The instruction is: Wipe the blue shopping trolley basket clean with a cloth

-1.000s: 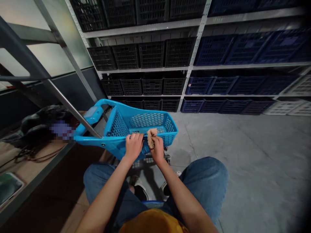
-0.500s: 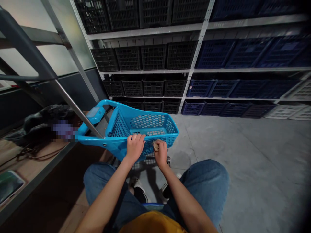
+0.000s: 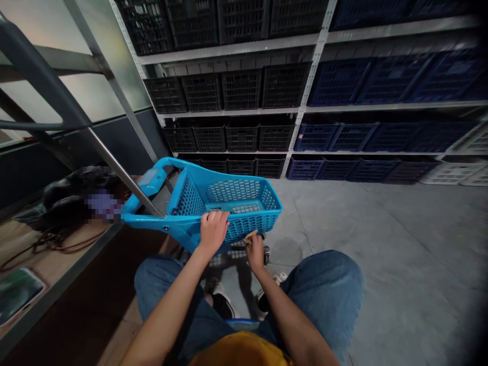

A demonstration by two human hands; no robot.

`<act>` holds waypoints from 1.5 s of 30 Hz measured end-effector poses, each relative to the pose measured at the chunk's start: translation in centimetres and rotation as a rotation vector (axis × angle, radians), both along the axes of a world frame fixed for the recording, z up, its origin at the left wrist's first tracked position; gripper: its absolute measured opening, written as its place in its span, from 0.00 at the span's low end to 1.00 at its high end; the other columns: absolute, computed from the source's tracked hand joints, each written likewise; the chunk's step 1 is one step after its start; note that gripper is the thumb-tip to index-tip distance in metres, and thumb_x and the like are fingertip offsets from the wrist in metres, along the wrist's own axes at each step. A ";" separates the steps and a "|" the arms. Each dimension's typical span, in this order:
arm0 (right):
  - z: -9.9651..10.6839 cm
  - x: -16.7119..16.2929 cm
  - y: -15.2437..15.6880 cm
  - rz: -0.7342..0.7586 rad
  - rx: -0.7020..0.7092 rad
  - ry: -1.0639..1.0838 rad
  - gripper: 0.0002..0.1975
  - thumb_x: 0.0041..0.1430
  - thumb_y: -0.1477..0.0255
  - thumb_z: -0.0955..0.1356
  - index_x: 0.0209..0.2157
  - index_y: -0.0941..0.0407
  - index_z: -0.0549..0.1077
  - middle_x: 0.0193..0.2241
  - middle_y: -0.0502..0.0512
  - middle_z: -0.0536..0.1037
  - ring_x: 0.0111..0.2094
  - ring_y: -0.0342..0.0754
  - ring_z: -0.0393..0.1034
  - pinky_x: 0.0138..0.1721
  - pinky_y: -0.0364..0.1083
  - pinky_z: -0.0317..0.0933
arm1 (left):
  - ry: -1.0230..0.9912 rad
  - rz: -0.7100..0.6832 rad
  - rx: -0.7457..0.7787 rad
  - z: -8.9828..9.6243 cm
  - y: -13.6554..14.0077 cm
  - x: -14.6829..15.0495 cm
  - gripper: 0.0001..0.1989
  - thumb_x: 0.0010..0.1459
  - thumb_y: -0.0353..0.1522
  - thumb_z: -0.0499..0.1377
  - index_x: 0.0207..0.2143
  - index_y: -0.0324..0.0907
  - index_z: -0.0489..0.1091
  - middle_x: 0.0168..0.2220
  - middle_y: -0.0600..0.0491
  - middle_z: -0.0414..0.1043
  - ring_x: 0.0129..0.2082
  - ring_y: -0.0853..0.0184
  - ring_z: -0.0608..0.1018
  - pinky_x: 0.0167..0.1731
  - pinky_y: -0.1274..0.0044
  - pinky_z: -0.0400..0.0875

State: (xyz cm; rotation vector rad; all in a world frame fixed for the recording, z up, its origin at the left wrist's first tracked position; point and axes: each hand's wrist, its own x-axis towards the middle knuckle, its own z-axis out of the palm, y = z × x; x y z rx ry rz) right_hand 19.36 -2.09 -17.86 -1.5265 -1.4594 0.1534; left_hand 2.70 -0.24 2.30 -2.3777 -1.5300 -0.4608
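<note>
A small blue plastic shopping cart (image 3: pixel 251 223) with perforated basket walls stands before my knees. My left hand (image 3: pixel 214 234) is closed over the near rim of its basket, fingers curled to the inner side. Lower and to the right, my right hand (image 3: pixel 255 252) pinches a crumpled beige-brown cloth (image 3: pixel 250 238) against the lower part of the cart's near side. Whether the cloth actually touches the plastic I cannot tell. Most of the cloth is hidden by my fingers.
Metal shelving (image 3: pixel 305 96) holds rows of black crates (image 3: pixel 242 89) and blue crates (image 3: pixel 339 81). At left, a workbench (image 3: pixel 76 254) carries a phone (image 3: pixel 21 292), cords and dark fabric. A metal pole (image 3: pixel 122 170) crosses before the cart handle. Grey concrete floor (image 3: pixel 400 239) extends right.
My right hand has moved down the cart's near side with the cloth, from just below the rim toward the bottom edge. My left hand keeps its hold on the rim.
</note>
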 end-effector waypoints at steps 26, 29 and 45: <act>8.1 -1.2 1.5 0.070 0.225 -0.002 0.21 0.48 0.84 0.63 0.44 0.54 0.69 0.45 0.59 0.68 0.49 0.54 0.62 0.49 0.54 0.61 | -0.008 0.007 -0.012 -0.2 0.1 0.1 0.16 0.66 0.33 0.51 0.54 0.45 0.69 0.48 0.44 0.74 0.48 0.55 0.71 0.51 0.61 0.58; 10.0 -1.4 2.4 0.052 0.324 0.030 0.20 0.50 0.82 0.64 0.45 0.54 0.69 0.47 0.60 0.67 0.51 0.55 0.62 0.52 0.55 0.61 | -0.012 -0.001 -0.011 -0.2 0.1 0.1 0.16 0.67 0.33 0.51 0.55 0.44 0.68 0.49 0.44 0.74 0.49 0.55 0.71 0.51 0.61 0.58; 6.2 -0.3 1.0 0.077 0.148 -0.047 0.20 0.47 0.84 0.62 0.41 0.54 0.70 0.43 0.58 0.69 0.46 0.53 0.63 0.48 0.52 0.62 | -0.012 0.004 -0.014 -0.2 0.2 0.0 0.16 0.66 0.34 0.52 0.54 0.46 0.69 0.48 0.45 0.74 0.48 0.54 0.72 0.52 0.61 0.58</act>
